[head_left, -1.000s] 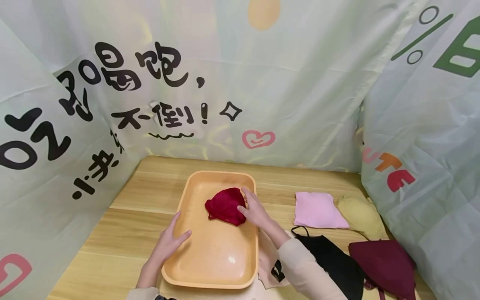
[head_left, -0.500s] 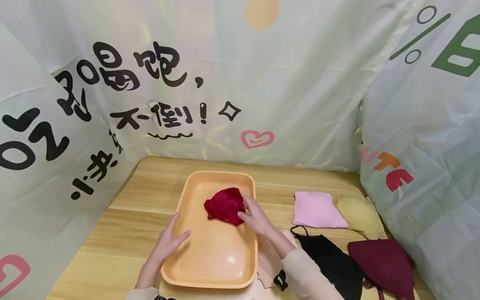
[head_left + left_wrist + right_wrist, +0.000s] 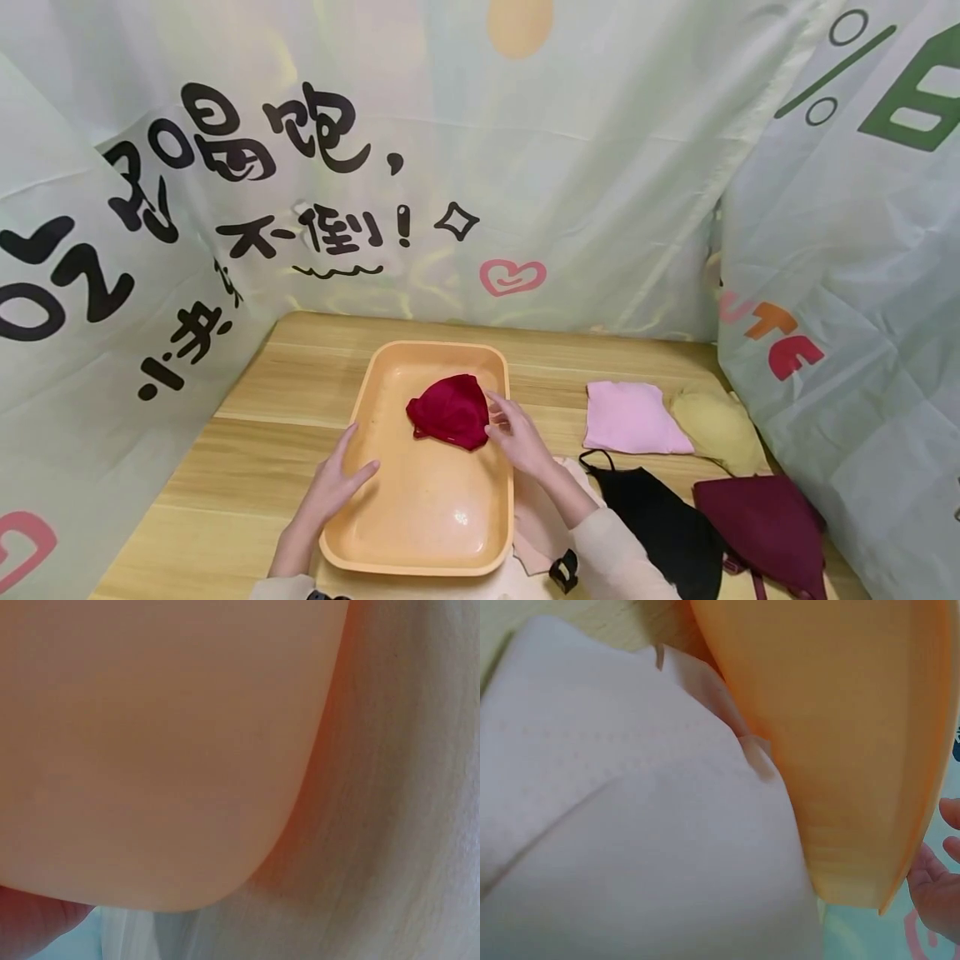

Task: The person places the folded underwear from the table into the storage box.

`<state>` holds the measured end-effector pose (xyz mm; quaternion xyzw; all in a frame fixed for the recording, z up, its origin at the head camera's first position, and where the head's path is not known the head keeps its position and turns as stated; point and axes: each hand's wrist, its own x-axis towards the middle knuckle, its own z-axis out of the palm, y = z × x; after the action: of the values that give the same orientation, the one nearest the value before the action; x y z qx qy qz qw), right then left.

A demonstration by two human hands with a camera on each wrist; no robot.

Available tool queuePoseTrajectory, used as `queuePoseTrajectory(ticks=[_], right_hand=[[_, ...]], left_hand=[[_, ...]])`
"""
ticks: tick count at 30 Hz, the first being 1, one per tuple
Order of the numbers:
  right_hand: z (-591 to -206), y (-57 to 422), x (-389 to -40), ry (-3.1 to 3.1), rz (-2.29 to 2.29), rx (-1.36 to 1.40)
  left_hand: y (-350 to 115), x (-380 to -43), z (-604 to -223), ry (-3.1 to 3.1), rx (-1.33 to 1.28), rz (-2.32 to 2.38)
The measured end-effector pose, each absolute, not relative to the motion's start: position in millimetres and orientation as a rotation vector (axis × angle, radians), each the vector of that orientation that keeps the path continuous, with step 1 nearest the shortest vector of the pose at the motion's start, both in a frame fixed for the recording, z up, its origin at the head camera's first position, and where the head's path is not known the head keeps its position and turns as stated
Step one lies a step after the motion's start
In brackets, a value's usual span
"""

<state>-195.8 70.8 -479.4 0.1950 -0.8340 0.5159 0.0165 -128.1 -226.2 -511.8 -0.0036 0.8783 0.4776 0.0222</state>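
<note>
A folded dark red bra (image 3: pixel 452 412) lies in the upper part of a shallow orange tray (image 3: pixel 416 542). My left hand (image 3: pixel 330 492) rests at the tray's left rim, fingers along the outer side and thumb spread over the inside. My right hand (image 3: pixel 521 442) is at the right rim beside the bra, its fingers loosely bent and apart from it. In the right wrist view, fingertips of the right hand (image 3: pixel 936 900) meet the tray's edge (image 3: pixel 855 787). The left wrist view shows mostly the tray's outer wall (image 3: pixel 165 750), with a bit of finger at the lower left.
A pale pink garment (image 3: pixel 536 525) lies under my right forearm, against the tray. Further right are a black strapped garment (image 3: pixel 660 525), a burgundy garment (image 3: pixel 765 525), a pink folded piece (image 3: pixel 633 417) and a yellow one (image 3: pixel 720 429). Printed curtains (image 3: pixel 600 208) enclose the wooden table (image 3: pixel 300 375).
My right hand has drawn slightly right and down, away from the red bra. The bra and my left hand keep their places at the tray.
</note>
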Motion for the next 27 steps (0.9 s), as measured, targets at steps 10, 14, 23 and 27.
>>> queuePoseTrajectory(ticks=[10, 14, 23, 27], right_hand=[[-482.3, 83.1, -189.0, -2.554, 1.617, 0.489], [-484.4, 90.2, -184.2, -2.54, 1.64, 0.44], [-491.0, 105.9, -171.6, -2.618, 1.584, 0.377], [-496.2, 113.0, -166.6, -2.669, 1.524, 0.328]], left_hand=[[-225.5, -129.9, -514.0, 2.714, -0.016, 1.471], [-226.1, -129.8, -514.2, 2.707, -0.033, 1.459], [-226.3, -128.6, -511.8, 2.728, -0.034, 1.436], [-225.8, -128.5, -511.0, 2.72, -0.037, 1.435]])
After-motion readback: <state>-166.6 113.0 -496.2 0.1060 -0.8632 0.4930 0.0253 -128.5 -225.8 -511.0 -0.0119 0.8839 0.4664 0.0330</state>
